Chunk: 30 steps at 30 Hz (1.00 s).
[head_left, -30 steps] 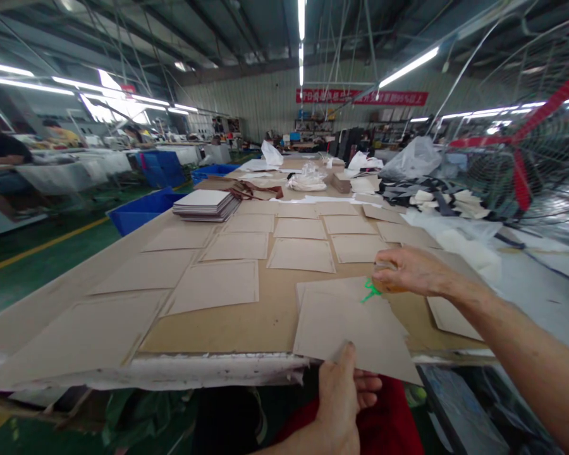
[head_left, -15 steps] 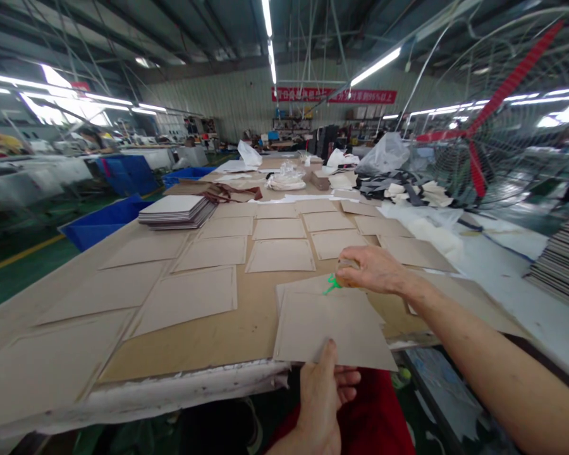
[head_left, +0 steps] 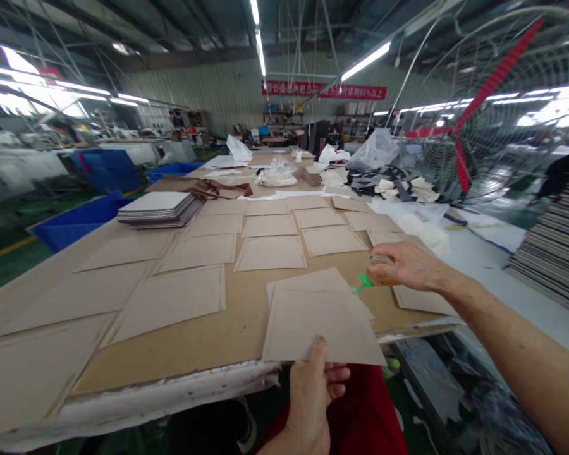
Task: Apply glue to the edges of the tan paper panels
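In the head view my left hand (head_left: 313,385) pinches the near edge of a grey-brown cardboard sheet (head_left: 320,325), thumb on top and fingers beneath. The sheet overhangs the table's front edge and lies on another sheet, whose corners peek out behind it. My right hand (head_left: 398,264) is closed around a small bottle (head_left: 382,260) with a bright green nozzle (head_left: 363,282). Most of the bottle is hidden by the fingers. The nozzle points down and left, near the sheet's right edge; whether it touches is unclear. Similar sheets (head_left: 270,253) with streaks along their edges lie in rows beyond.
A board stack (head_left: 159,205) sits at the table's left side, beside brown straps (head_left: 220,188). Dark fabric scraps (head_left: 384,182) and plastic bags (head_left: 374,150) lie at the far right. A large fan (head_left: 459,129) and a tall board stack (head_left: 557,246) stand right. Blue bins (head_left: 78,221) are left.
My right hand with the bottle has moved right, from the sheet's far edge to its right side. My left hand keeps its hold on the sheet. The whole view has shifted slightly.
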Tool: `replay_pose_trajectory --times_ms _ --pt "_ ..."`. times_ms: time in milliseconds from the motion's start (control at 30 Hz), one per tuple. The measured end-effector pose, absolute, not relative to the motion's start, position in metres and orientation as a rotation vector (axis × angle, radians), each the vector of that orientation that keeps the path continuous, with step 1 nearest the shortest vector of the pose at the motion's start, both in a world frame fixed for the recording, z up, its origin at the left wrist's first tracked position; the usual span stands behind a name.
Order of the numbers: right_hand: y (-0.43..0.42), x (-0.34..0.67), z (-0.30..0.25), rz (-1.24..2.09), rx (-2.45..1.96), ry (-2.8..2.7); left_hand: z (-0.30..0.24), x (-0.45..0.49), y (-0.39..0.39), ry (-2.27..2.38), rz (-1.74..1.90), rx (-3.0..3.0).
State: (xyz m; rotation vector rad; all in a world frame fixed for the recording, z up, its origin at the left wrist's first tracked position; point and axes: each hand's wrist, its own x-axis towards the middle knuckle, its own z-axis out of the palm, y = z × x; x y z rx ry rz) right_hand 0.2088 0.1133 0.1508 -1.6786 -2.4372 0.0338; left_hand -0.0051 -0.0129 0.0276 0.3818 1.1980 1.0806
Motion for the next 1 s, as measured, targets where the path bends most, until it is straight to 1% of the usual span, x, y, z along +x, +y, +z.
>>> replay_pose_trajectory --times_ms 233,400,500,767,867,1000 --pt "0.106 0.209 0.149 0.100 -1.644 -2.427 0.026 -0.005 -0.012 1.225 1.082 0.364" --pt "0.067 0.212 0.161 0.298 -1.433 -2.608 0.027 -0.005 -0.014 1.194 1.096 0.353" --pt "0.050 0.211 0.167 0.341 -1.368 -2.683 0.028 -0.005 -0.015 1.177 1.105 0.365" --pt "0.078 0.208 0.150 0.089 -1.517 -2.504 0.030 -0.003 -0.013 1.244 1.080 0.357" --pt "0.071 0.210 0.150 0.106 -1.516 -2.511 0.029 -0.003 -0.011 1.253 1.076 0.359" --pt "0.052 0.214 0.157 0.180 -1.411 -2.630 0.027 -0.004 -0.011 1.218 1.077 0.353"
